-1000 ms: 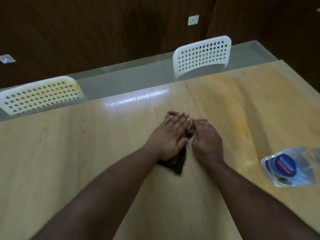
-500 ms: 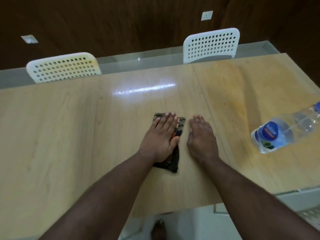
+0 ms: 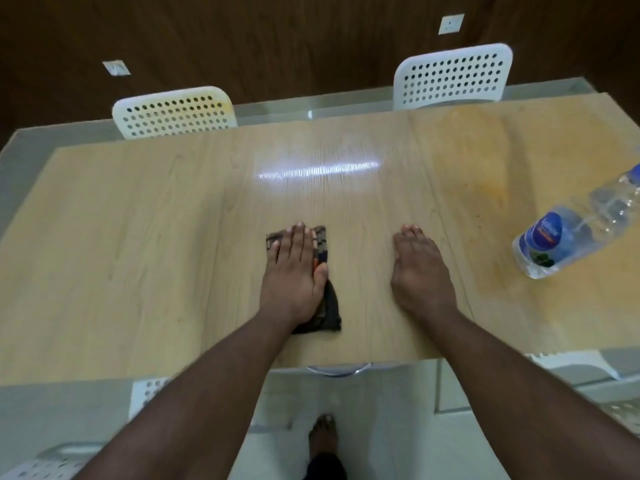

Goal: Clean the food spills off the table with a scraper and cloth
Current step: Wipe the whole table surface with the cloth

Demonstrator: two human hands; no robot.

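Dark patterned cloth (image 3: 325,306) lies pinned flat under the left hand (image 3: 294,271), fingers straight, long axis running away from the person. Right hand (image 3: 420,271) rests flat on the bench (image 3: 138,237), holding nothing. Yellowish stain (image 3: 485,188) sits off to the right, nearer the right hand; the wipe prob. needs to go rightward. No scraper in view.

My left hand (image 3: 294,271) lies flat over most of the cloth (image 3: 325,249); only its right strip and near corner show, pattern unclear. Bottle (image 3: 568,237): cap end cut by the right edge, label print too small to read. 2 near chairs cropped by the frame. Scraper nowhere visible.
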